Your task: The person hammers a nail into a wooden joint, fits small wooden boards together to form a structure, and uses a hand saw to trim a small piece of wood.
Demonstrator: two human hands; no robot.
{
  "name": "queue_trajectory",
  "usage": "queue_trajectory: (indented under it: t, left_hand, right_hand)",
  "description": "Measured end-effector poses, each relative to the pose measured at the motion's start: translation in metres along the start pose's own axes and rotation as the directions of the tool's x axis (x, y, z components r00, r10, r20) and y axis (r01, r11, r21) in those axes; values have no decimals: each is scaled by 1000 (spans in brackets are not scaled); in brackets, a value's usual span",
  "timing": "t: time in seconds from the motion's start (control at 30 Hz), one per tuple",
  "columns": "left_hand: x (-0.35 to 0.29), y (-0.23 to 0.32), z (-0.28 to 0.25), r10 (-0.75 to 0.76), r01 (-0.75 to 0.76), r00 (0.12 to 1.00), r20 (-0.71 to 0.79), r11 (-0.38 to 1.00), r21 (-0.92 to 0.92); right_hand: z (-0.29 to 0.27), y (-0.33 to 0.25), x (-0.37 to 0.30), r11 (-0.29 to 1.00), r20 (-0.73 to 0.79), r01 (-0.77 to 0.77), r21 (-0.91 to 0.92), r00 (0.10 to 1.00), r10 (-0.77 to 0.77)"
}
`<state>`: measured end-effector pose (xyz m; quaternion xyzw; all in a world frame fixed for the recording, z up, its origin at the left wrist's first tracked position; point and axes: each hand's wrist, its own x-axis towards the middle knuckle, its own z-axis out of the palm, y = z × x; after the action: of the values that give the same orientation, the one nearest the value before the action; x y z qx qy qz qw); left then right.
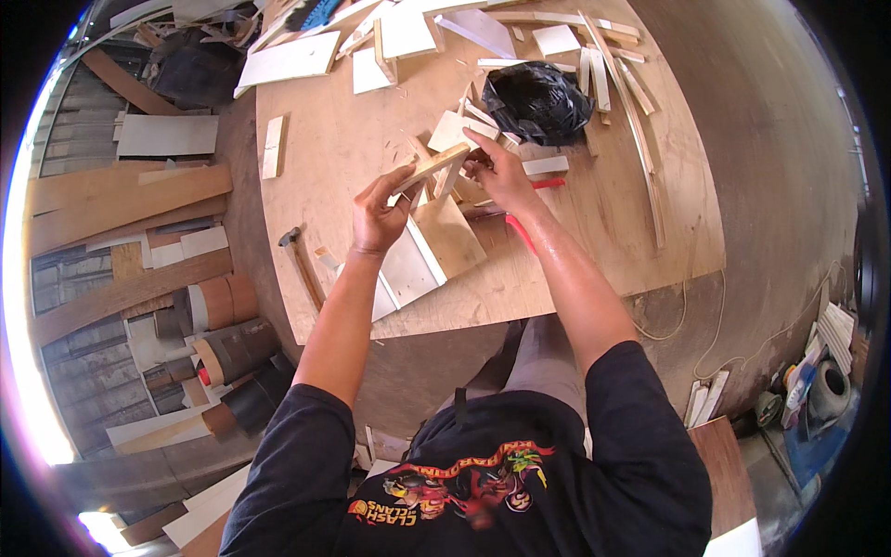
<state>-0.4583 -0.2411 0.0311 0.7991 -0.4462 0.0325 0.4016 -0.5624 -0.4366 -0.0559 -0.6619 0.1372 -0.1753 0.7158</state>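
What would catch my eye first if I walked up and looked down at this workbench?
Most likely the two hands raised mid-picture: the left hand and the right hand hold a short wooden strip between them above the plywood worktop. Just behind them sits a crumpled black plastic bag among scattered wood offcuts. A hammer lies near the worktop's left edge.

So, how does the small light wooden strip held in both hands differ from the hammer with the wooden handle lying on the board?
The small light wooden strip is held up above the round plywood board between the left hand and the right hand; the hammer with the wooden handle lies flat near the board's left edge, untouched. The strip is pale wood throughout; the hammer has a dark metal head. The strip looks shorter than the hammer. Both are slim and partly wooden.
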Motion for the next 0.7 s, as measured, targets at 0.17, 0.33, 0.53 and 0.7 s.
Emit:
queue_trajectory:
  t: [0.17,0.33,0.53,0.7]
  left_hand:
    - [4,2,-3,-38,40,998,47,998,-41]
    - [4,2,-6,-69,70,997,44,997,-31]
    - [6,0,-9,-88,93,993,81,994,-61]
    - [10,2,-12,-108,114,988,115,992,-51]
  right_hand:
    - [19,11,-15,995,-169,-72,69,982,83]
    - [34,9,-22,998,-264,-46,34,963,54]
    - [33,1,-23,996,-260,-85,25,962,88]
    - [34,11,-21,993,-279,-88,76,955,105]
